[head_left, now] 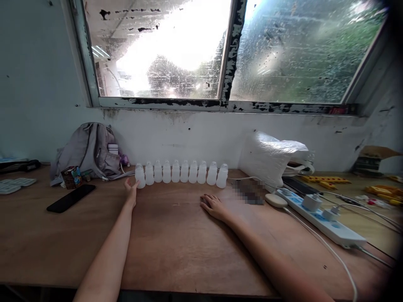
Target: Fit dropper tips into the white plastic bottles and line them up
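Note:
Several small white plastic bottles (pixel 180 172) stand upright in a curved row at the back of the wooden table (pixel 176 247). My left hand (pixel 131 188) reaches forward, fingers extended, touching or almost touching the leftmost bottle (pixel 140 176). It grips nothing. My right hand (pixel 213 205) rests palm down on the tabletop, a little in front of the right end of the row, with nothing in it.
A grey backpack (pixel 88 151) and a small carton (pixel 71 176) sit at the back left, with a black phone (pixel 71 198) in front. A white plastic bag (pixel 273 157), a power strip (pixel 321 218) with chargers and cables lie right. The wall and a window are behind.

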The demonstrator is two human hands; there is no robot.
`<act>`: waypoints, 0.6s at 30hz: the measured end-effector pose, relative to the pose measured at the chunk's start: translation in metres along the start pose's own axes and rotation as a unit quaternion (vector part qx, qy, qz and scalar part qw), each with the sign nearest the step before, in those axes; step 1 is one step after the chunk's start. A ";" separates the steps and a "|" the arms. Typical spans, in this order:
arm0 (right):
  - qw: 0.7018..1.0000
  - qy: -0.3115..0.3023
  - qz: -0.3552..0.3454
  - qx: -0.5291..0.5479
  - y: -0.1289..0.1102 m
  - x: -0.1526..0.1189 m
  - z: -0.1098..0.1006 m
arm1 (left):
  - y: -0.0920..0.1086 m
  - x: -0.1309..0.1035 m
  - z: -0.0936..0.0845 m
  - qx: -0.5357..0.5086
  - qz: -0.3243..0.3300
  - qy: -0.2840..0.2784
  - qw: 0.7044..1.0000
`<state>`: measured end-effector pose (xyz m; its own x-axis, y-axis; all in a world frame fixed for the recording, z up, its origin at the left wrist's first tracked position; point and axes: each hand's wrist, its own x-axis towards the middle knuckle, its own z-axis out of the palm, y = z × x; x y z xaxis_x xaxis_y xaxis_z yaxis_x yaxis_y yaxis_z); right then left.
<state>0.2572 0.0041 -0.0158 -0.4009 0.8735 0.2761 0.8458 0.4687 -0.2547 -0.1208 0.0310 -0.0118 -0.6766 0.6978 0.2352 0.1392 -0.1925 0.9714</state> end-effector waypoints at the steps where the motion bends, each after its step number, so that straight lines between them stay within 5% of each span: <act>1: 1.000 0.007 0.000 -0.002 0.000 0.001 0.000 | -0.001 0.004 0.001 -0.004 -0.004 -0.018 1.000; 13: 0.992 0.065 -0.028 -0.104 -0.013 0.031 -0.010 | 0.011 0.021 0.000 0.024 0.021 -0.166 0.986; 16: 0.993 0.085 -0.081 -0.015 -0.026 0.029 -0.008 | 0.017 0.004 -0.006 0.054 0.074 -0.115 0.989; 18: 0.984 0.108 -0.096 0.107 -0.039 0.027 -0.008 | 0.026 -0.017 -0.009 0.053 0.106 -0.177 0.977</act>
<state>0.2165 0.0084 0.0086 -0.4431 0.7285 0.5224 0.6590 0.6598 -0.3611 -0.1121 0.0082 0.0089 -0.3336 0.8489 0.4099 0.3365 -0.2990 0.8930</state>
